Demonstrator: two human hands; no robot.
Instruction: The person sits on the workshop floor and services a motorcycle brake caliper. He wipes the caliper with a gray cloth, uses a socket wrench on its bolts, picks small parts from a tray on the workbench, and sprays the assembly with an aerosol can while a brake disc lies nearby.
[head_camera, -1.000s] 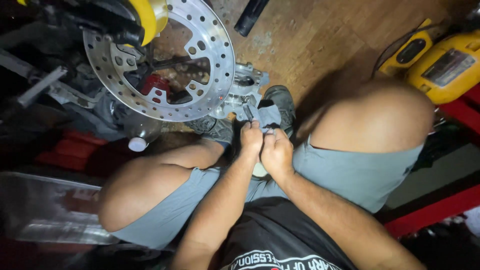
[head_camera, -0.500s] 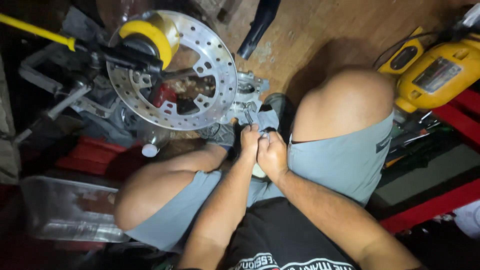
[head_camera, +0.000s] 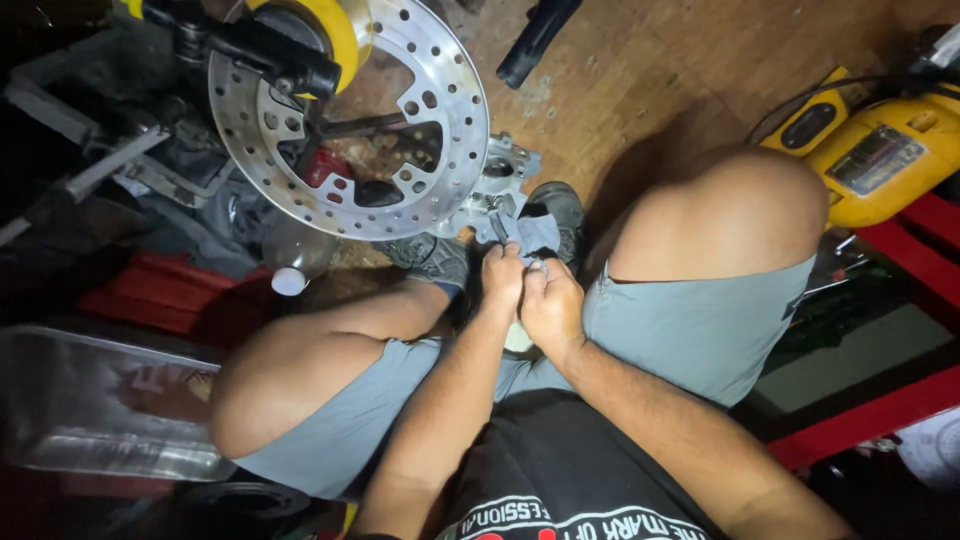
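Both hands are bunched together between the knees, just below the big drilled silver brake disc, which I'll use as the landmark. Left hand is curled nearly closed, pinching a small dark metal part wrapped in a crumpled grey-blue rag, and the right hand is closed too, fingertips pressed on the same rag from the near side. Can't tell exactly what the part is, the cloth hides most of it. The rag sits just under the disc's lower right edge, right beside a pale cast-metal caliper-like block that touches the disc rim. Only one view here, the head camera looking down. Compared with a second ago, the hands are in the same spot against each other and the grip looks unchanged; what moved is mostly the camera, so the disc now sits more centred and the right knee lower in frame. My read: the wiping or fiddling with that part is ongoing, nothing put down yet. Above the disc's hub there's a yellow round cap on a black bar, below-left of the disc a clear plastic bottle with a white cap, and far right of it a yellow power tool case on the wooden floor.
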